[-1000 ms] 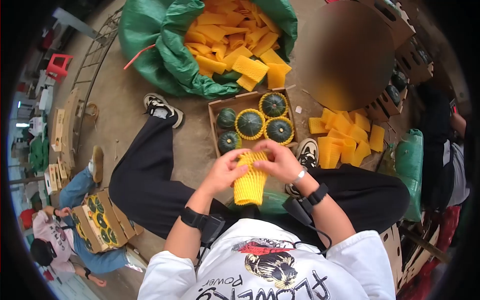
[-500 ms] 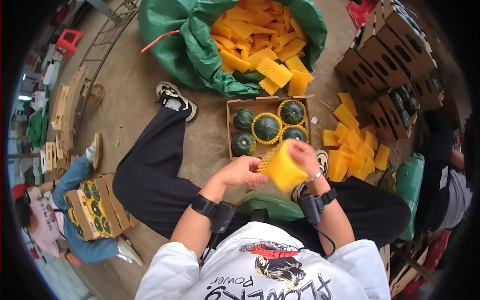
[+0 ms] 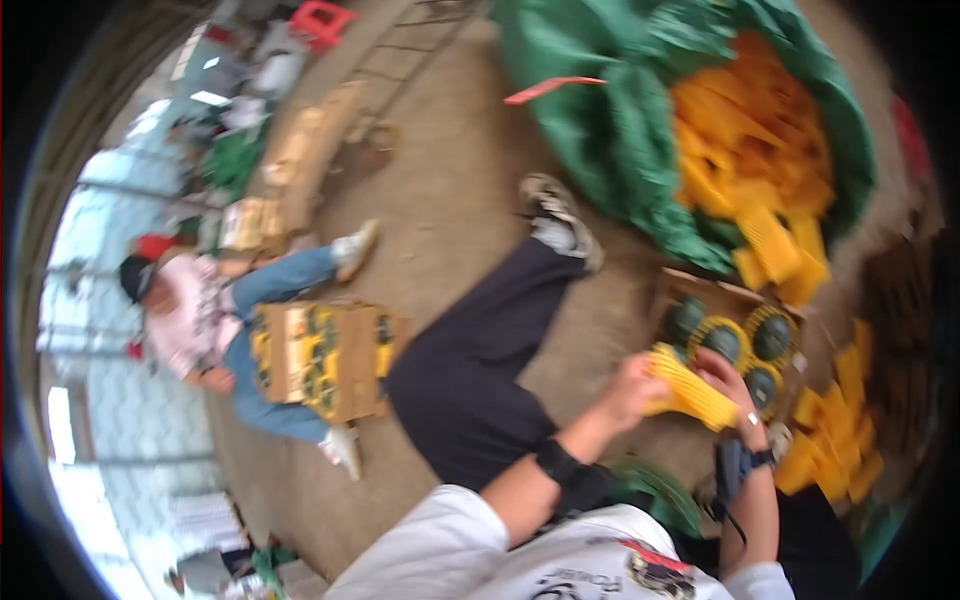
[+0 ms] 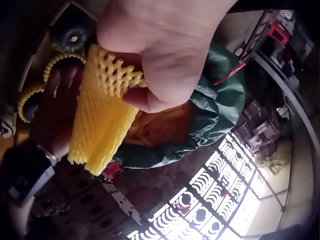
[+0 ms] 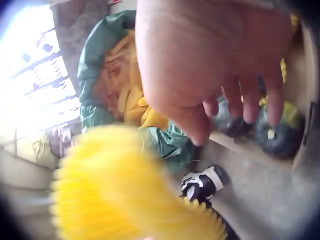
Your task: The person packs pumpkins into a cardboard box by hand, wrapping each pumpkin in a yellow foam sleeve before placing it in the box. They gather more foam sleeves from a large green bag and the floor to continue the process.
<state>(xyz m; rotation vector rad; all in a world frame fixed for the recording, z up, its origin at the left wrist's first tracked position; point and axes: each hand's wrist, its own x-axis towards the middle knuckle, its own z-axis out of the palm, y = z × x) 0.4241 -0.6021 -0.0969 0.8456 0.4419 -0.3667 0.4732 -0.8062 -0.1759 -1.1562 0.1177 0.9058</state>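
Observation:
My left hand (image 3: 632,392) pinches one end of a yellow foam net sleeve (image 3: 700,390), thumb against the mesh in the left wrist view. Its far end flares open toward my right hand (image 3: 722,374). In the right wrist view, the right hand's fingers hang apart with nothing between them, and the sleeve (image 5: 125,185) lies blurred below. Beyond the hands sits a cardboard box (image 3: 680,284) of dark green squashes. Some, like this squash (image 3: 718,342), wear yellow foam nets; another squash (image 3: 686,318) is bare.
A big green sack (image 3: 600,140) full of yellow foam nets (image 3: 745,140) stands behind the box. More loose foam nets (image 3: 830,440) lie on the floor at right. At left a seated person (image 3: 190,315) has a box of netted squashes (image 3: 355,360) beside the legs.
The head view has swung left, so everything sits farther right in it. The right hand was on the sleeve earlier and is now off it; the left hand keeps its hold.

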